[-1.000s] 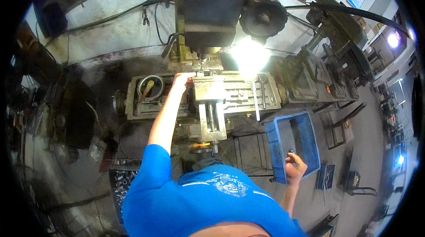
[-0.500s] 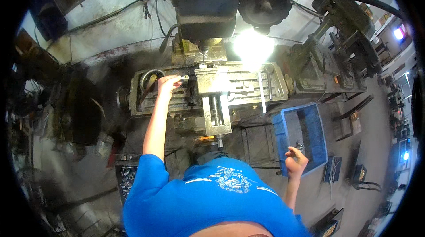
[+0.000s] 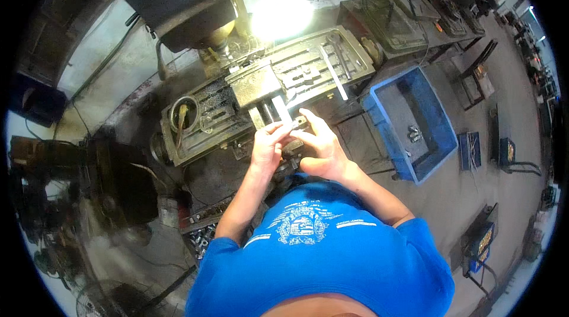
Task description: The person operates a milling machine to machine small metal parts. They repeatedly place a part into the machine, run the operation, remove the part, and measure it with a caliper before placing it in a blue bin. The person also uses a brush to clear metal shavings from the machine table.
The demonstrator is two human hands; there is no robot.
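Ring-shaped item: on the left end of the machine table, with a brush-like tool lying across its rim.
Parts bin: below the table, holding loose metal pieces.
Vise: mounted mid-table, beyond the hands.
Left hand: fingers bent, tips pinched on the small metal part.
Small metal part: at the fingertips of both hands, in front of the vise.
Right hand: half-open, fingertips at the part; grip cannot be told.
Blue crate: right, metal pieces inside.
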